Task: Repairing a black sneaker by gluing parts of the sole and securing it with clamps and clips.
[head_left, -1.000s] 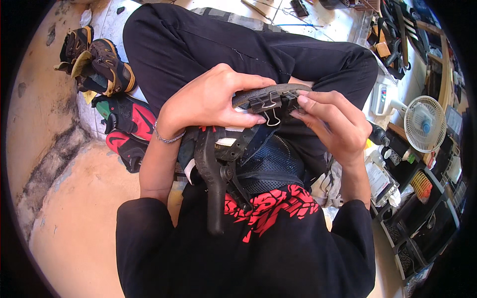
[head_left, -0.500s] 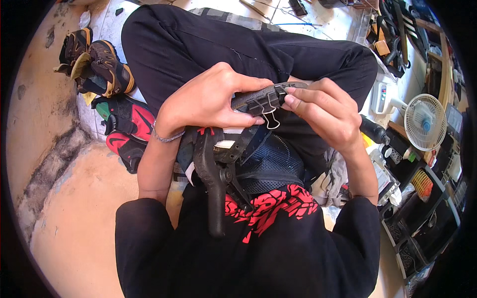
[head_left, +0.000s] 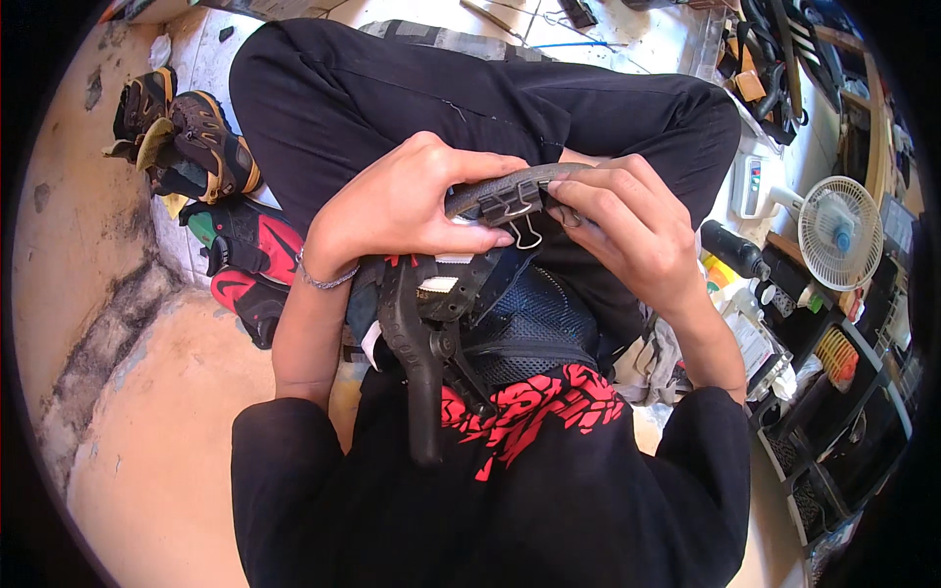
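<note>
A dark shoe [head_left: 537, 306] with a mesh upper lies in my lap, against my shirt. My left hand [head_left: 397, 211] is closed on its sole [head_left: 495, 186], thumb on the near side and fingers over the far side. A black binder clip [head_left: 510, 204] grips the sole edge, its wire handle hanging down. My right hand [head_left: 632, 216] pinches the same edge just right of the clip; the fingertips are partly hidden, and so is any small thing between them. Below my left hand, a black spring clamp [head_left: 421, 358] is fixed on the shoe, next to white zigzag-edged pieces [head_left: 438, 284].
Brown boots [head_left: 201, 147] and red-black shoes [head_left: 260, 255] stand at the left by the wall. A white fan [head_left: 838, 233], a black bottle [head_left: 735, 250] and a dark rack [head_left: 833, 421] are at the right. A grey cloth [head_left: 652, 358] lies near my right elbow.
My right fingers have shifted and curled further over the sole edge beside the binder clip. The clip and sole have moved slightly left. My left hand keeps its grip.
</note>
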Action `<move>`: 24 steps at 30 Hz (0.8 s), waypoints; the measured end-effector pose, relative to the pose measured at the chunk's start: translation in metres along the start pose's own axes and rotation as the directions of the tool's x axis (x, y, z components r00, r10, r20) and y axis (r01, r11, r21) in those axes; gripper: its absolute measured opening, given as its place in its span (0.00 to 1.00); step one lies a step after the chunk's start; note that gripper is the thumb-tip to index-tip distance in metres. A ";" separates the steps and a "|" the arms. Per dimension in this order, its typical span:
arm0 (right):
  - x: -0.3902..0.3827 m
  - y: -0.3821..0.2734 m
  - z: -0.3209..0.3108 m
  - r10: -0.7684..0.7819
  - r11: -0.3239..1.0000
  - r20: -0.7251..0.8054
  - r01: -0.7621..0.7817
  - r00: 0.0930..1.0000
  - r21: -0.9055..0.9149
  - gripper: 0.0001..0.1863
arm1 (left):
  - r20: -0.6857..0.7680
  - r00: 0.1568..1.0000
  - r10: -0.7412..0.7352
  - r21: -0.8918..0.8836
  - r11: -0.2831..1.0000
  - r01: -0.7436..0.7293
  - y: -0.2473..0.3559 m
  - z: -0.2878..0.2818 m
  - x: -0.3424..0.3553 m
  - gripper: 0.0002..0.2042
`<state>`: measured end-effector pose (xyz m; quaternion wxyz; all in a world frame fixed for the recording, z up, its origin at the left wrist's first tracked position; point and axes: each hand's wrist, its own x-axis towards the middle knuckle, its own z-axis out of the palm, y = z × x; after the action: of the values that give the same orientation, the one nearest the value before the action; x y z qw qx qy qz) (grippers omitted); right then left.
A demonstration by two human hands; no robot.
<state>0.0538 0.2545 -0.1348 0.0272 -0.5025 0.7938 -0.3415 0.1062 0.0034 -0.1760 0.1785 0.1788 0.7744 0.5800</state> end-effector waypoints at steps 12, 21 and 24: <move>-0.004 0.030 -0.036 0.225 0.951 -0.245 -0.267 0.943 -0.155 0.17 | 0.089 0.987 -0.134 -0.025 0.990 0.137 0.009 -0.020 0.000 0.26; 0.011 0.236 0.000 0.343 0.829 -0.098 -0.350 0.934 -0.437 0.21 | 0.158 0.966 -0.207 -0.472 0.843 0.258 -0.029 -0.029 -0.007 0.26; 0.041 0.277 0.043 0.213 0.946 0.030 -0.199 0.977 -0.257 0.21 | 0.190 0.950 -0.248 -0.460 0.832 0.310 -0.030 -0.028 -0.003 0.26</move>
<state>-0.1655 0.2712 -0.3128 0.0210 -0.4257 0.8779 -0.2183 0.0936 -0.0295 -0.1971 0.3475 0.0486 0.6098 0.7106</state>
